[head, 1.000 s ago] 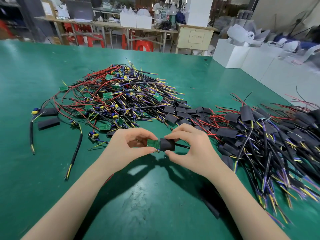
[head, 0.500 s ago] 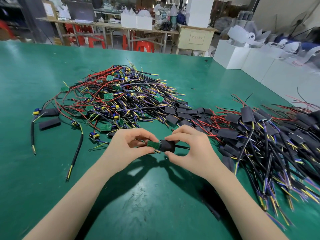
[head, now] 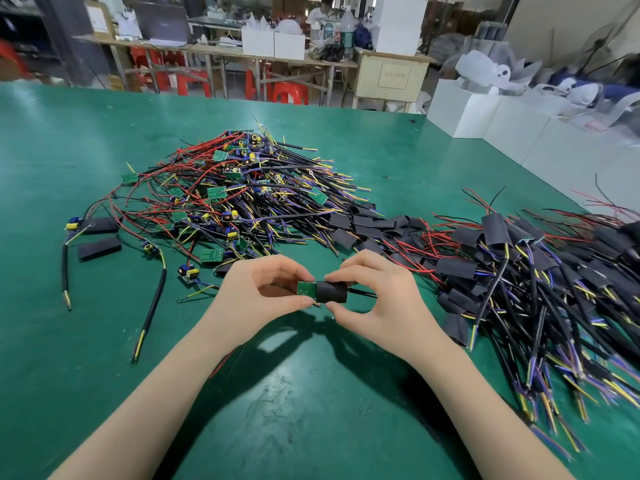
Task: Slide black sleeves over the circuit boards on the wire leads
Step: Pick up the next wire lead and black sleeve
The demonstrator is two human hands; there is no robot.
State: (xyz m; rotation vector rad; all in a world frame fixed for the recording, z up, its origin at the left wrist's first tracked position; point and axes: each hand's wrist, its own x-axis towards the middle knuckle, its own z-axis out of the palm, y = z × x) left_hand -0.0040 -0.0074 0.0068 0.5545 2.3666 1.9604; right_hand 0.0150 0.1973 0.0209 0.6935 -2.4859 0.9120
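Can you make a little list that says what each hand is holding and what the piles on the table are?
left hand: pinches a green circuit board
right hand: holds a black sleeve, part way over the board
far pile: bare boards on coloured wires
right pile: leads with sleeves on
loose sleeves: between the piles
table: green mat

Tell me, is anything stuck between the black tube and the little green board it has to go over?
Nothing visible blocks it. The black sleeve, in the right hand, already meets the green circuit board, pinched by the left hand.
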